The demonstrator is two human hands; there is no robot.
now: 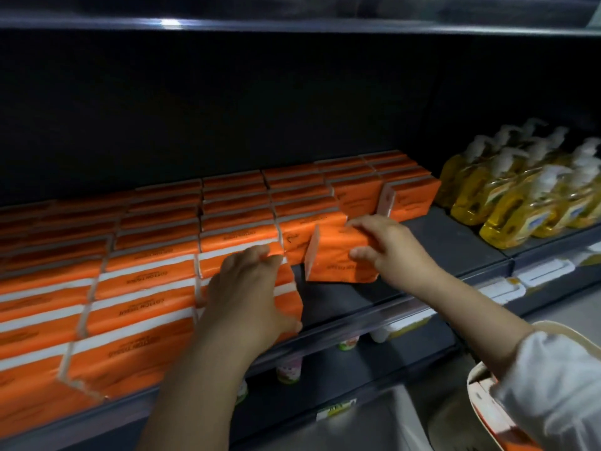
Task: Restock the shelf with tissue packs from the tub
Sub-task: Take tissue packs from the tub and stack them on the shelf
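Gripping an orange tissue pack point(338, 260) in the right hand point(388, 249), low on the dark shelf point(455, 242). Clasping the front pack point(289, 288) of the adjoining row with the spread left hand point(248, 297). Under the right sleeve, a cream tub point(480, 384) holding more orange packs point(510, 432). Beyond the right hand, yellow pump bottles point(520, 196).

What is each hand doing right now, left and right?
Left hand: grips the frontmost shelved pack, fingers over its top, thumb low on its side.
Right hand: grips a loose tissue pack beside it.
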